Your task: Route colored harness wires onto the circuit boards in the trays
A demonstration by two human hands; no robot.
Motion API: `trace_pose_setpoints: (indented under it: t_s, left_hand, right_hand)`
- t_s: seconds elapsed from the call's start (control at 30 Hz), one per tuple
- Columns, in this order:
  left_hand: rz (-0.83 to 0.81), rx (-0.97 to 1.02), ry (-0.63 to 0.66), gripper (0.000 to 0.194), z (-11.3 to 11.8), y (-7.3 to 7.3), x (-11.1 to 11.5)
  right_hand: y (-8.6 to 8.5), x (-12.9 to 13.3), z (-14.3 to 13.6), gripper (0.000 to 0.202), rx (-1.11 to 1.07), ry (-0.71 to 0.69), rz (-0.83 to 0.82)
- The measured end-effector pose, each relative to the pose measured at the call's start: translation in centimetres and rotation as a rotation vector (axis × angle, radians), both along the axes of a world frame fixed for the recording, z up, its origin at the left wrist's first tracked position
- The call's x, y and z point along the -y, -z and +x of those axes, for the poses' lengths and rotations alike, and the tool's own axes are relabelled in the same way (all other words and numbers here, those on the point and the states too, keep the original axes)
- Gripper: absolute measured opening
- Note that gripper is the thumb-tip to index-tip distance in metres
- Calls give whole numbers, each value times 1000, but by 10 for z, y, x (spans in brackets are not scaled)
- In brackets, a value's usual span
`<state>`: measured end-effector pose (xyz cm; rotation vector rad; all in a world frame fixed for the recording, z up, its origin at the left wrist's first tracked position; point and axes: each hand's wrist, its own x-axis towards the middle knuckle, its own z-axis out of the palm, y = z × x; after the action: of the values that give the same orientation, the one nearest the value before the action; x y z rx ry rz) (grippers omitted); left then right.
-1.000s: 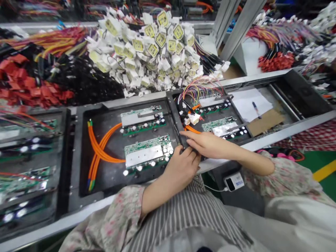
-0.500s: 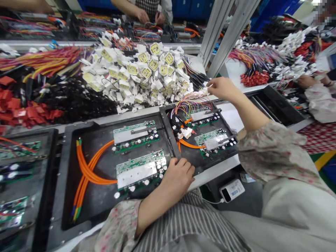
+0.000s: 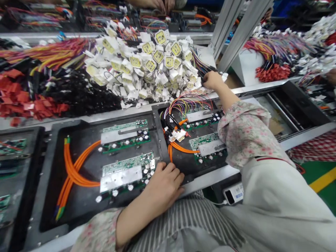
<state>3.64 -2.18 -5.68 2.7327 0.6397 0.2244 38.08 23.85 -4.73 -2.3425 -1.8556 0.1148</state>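
My left hand (image 3: 166, 183) lies at the near edge, where two black trays meet, its fingers curled over the rim. In the left tray (image 3: 86, 130) are two green circuit boards (image 3: 120, 175) with metal plates and thick orange cables (image 3: 69, 171). The right tray (image 3: 181, 168) holds similar boards, partly under my right sleeve, plus a coloured wire harness (image 3: 175, 108) with white plugs. My right hand (image 3: 213, 81) reaches beyond it, its fingers closed at dark wires (image 3: 201, 66) running from the pile of white connectors (image 3: 149, 66). Its fingertips are partly hidden.
Red-ended wire bundles (image 3: 21, 94) and black leads (image 3: 81, 92) lie left of the pile. A metal post (image 3: 241, 33) rises behind my right hand. Another black tray (image 3: 301, 101) stands at right. A co-worker's hands (image 3: 164, 5) show across the bench.
My right hand has moved left and in onto the dark wires. Both trays sit slightly further left relative to the connector pile, my left hand still on the rim. The view has shifted.
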Motion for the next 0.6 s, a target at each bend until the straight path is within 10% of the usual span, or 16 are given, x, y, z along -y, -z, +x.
trace_pose_setpoints:
  t_s: [0.2, 0.37, 0.6]
  left_hand:
    - [-39, 105, -34, 24, -1, -11, -8]
    - [111, 285, -365, 36, 10, -31, -26]
    - [-123, 783, -507, 41, 57, -55, -60]
  right_hand:
    - [-58, 39, -10, 35, -304, 71, 124]
    - [-106, 100, -19, 36, -256, -32, 300]
    - [-153, 214, -109, 30, 35, -612, 283]
